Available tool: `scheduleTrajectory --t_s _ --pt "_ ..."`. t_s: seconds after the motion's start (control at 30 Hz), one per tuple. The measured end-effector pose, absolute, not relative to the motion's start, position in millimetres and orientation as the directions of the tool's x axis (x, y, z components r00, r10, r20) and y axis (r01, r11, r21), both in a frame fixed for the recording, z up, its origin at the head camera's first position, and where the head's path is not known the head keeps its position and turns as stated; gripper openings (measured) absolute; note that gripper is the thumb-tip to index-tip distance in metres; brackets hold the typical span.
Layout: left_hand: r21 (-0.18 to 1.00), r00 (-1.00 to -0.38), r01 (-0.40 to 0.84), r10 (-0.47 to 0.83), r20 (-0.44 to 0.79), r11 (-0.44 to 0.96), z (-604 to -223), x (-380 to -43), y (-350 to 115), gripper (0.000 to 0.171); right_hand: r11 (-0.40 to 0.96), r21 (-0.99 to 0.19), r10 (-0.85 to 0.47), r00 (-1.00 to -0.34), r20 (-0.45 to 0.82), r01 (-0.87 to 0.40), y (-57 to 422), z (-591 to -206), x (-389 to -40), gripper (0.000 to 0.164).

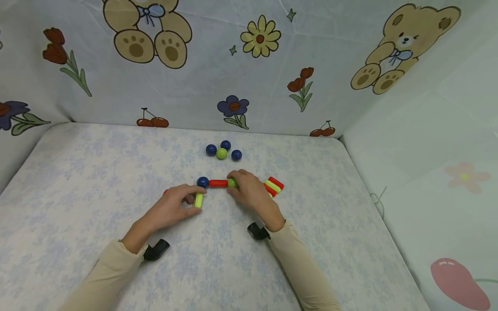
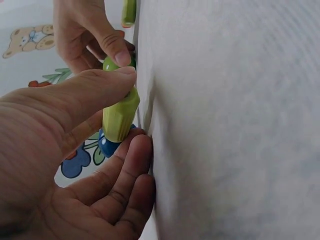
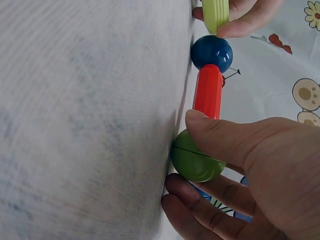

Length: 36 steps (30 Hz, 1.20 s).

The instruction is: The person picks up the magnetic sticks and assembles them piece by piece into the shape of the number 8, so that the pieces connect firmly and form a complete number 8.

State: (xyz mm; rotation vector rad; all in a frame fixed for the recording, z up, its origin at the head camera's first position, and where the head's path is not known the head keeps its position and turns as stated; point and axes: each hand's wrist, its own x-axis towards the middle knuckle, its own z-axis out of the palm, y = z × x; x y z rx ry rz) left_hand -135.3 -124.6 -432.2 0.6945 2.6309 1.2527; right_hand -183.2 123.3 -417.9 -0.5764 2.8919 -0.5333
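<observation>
In the head view, my left hand (image 1: 173, 206) pinches a ribbed yellow-green rod (image 1: 199, 200) between thumb and fingers. The rod's far end is at a blue ball (image 1: 202, 182); whether they touch is unclear. From that ball a red rod (image 1: 218, 183) runs right to a green ball (image 1: 232, 182), the three in a line on the table. My right hand (image 1: 252, 192) grips the green ball, its thumb by the red rod's end in the right wrist view. The left wrist view shows the yellow-green rod (image 2: 119, 117) held under the left thumb, partly covering the blue ball (image 2: 107, 145).
Several red and yellow-green rods (image 1: 274, 185) lie just right of the right hand, partly hidden by it. Further back, a loose green ball (image 1: 221, 153) sits among blue balls (image 1: 236, 155). A bit of red (image 1: 165, 191) shows behind the left hand. Printed cloth walls (image 1: 268, 86) border the table.
</observation>
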Motion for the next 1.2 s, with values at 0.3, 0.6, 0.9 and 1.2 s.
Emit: scheduleTrajectory --t_s 0.3,0.6,0.9,1.2 --pt "0.749 -0.893 0.330 0.447 0.051 0.574 -435.7 -134.5 -120.3 0.044 0.863 -0.369 -0.396 -0.915 -0.072 -0.344 122.3 -418.2 -182.7 0.036" --pt "0.739 -0.905 0.304 0.425 0.026 0.601 -437.4 -132.8 -118.6 0.032 0.863 -0.363 -0.404 -0.912 -0.075 -0.352 119.8 -417.6 -181.6 0.038" --pt "0.755 -0.905 0.302 0.423 0.036 0.582 -435.5 -133.1 -115.7 0.028 0.857 -0.374 -0.413 -0.907 -0.087 -0.354 124.4 -411.6 -184.6 0.044" --pt "0.757 -0.900 0.290 0.435 0.009 0.585 -435.0 -135.7 -113.3 0.030 0.867 -0.411 -0.349 -0.932 -0.093 -0.283 134.3 -401.4 -198.2 0.040"
